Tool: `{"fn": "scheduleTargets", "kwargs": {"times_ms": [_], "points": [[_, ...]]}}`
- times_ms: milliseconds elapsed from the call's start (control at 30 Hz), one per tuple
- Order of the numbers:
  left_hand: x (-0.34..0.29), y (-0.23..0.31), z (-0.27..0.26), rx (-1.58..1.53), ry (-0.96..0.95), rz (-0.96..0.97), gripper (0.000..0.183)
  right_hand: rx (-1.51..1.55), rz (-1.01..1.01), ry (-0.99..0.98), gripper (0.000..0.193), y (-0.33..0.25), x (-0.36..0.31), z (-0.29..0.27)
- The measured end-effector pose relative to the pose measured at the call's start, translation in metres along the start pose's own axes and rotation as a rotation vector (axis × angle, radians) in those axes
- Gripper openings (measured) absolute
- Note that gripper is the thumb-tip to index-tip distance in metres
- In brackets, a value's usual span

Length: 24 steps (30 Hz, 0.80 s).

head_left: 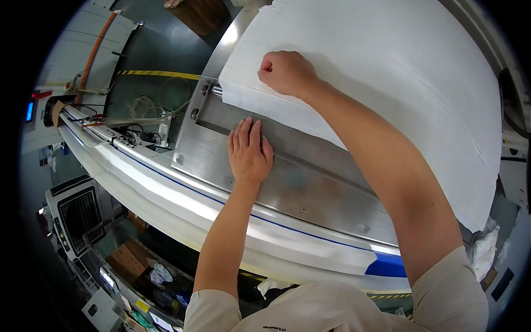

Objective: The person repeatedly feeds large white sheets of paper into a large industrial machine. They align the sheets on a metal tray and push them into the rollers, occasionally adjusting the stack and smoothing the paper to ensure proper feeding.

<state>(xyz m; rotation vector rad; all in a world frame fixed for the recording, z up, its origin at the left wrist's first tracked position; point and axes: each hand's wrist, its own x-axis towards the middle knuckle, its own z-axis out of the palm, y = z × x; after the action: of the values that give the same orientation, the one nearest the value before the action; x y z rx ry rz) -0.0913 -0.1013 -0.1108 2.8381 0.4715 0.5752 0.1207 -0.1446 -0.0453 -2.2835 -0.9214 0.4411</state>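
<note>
A tall stack of large white sheets lies at the far side of a brushed metal table. On top of the stack, by its left edge, rests my right hand, its fingers curled into a loose fist with nothing visible in them. My left hand lies flat on the metal just short of the stack, fingers stretched toward it. A gap of bare metal separates those fingertips from the sheets. A short metal rod shows beside the stack's left corner.
A white padded rail with a blue stripe runs along the table's near edge. Cables lie at the left. A cardboard box sits lower left, and a brown block stands on the floor beyond. Crumpled white material hangs at right.
</note>
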Motion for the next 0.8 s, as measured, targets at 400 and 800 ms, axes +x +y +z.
{"fn": "scheduleTargets", "kwargs": {"times_ms": [400, 800], "points": [[0.083, -0.031, -0.006, 0.074, 0.231, 0.108, 0.050, -0.101, -0.033, 0.177, 0.012, 0.011, 0.000, 0.009], [0.092, -0.047, 0.000, 0.140, 0.188, 0.159, 0.036, -0.110, -0.072, 0.222, 0.012, 0.018, 0.001, 0.010]]}}
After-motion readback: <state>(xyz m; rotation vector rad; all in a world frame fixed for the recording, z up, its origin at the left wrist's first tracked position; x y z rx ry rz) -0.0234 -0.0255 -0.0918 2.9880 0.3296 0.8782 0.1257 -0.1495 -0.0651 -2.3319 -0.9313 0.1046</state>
